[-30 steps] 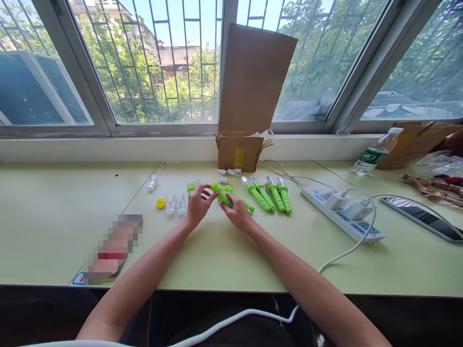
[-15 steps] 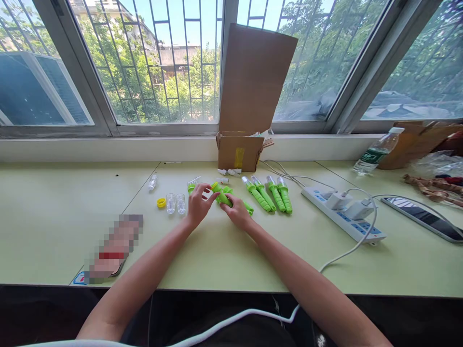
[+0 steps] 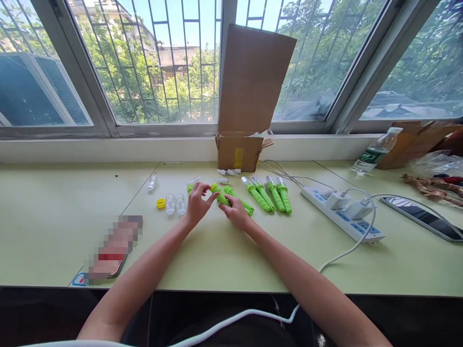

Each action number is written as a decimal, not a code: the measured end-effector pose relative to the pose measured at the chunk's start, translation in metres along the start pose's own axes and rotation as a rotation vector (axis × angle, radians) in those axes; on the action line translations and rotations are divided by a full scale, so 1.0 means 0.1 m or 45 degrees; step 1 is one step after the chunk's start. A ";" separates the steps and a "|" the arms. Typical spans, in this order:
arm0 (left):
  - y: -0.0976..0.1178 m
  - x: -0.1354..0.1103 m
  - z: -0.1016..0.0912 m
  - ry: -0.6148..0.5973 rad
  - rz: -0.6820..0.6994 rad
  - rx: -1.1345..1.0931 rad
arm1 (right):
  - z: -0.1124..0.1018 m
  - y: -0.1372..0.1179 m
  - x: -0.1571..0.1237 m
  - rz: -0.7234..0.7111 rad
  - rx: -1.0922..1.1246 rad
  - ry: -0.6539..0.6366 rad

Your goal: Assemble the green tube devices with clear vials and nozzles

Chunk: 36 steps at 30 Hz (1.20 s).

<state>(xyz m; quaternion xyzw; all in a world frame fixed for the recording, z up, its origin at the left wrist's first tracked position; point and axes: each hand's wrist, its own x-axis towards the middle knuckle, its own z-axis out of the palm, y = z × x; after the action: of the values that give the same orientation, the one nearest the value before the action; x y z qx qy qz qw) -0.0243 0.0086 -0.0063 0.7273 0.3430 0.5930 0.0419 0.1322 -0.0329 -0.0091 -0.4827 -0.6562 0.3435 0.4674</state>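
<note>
My right hand (image 3: 237, 214) grips a green ribbed tube (image 3: 221, 196) by its lower part, just above the pale green table (image 3: 217, 250). My left hand (image 3: 197, 205) pinches the yellow-green top end of that same tube with its fingertips. Another green tube (image 3: 240, 201) lies on the table right behind my right hand. Further right, several finished green tubes with clear caps (image 3: 269, 193) lie in a row. Two small clear vials (image 3: 175, 204) and a yellow cap (image 3: 161, 203) stand to the left of my left hand.
An open cardboard box (image 3: 238, 150) stands at the window sill. A white power strip (image 3: 343, 217) with plugged chargers and cables lies to the right, with a phone (image 3: 423, 218) and a water bottle (image 3: 374, 154) beyond. A blurred packet (image 3: 112, 248) lies at the left front.
My hands and the green tube stay almost in place. My left fingers have shifted slightly on the tube's top end.
</note>
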 end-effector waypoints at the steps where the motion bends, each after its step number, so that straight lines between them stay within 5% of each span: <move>1: 0.00 0.00 0.00 -0.004 -0.003 -0.003 | 0.00 -0.01 0.00 0.010 0.019 -0.002; 17: 0.00 0.04 0.00 -0.011 -0.075 -0.109 | 0.00 -0.11 -0.03 0.298 0.473 -0.093; 36: -0.04 0.08 -0.04 -0.137 -0.049 -0.116 | -0.02 0.01 0.00 0.331 0.511 -0.100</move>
<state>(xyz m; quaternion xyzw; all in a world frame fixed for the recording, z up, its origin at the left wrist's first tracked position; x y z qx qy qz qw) -0.0291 0.0151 -0.0004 0.7487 0.3270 0.5671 0.1045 0.1342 -0.0329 -0.0099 -0.4468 -0.5248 0.5428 0.4799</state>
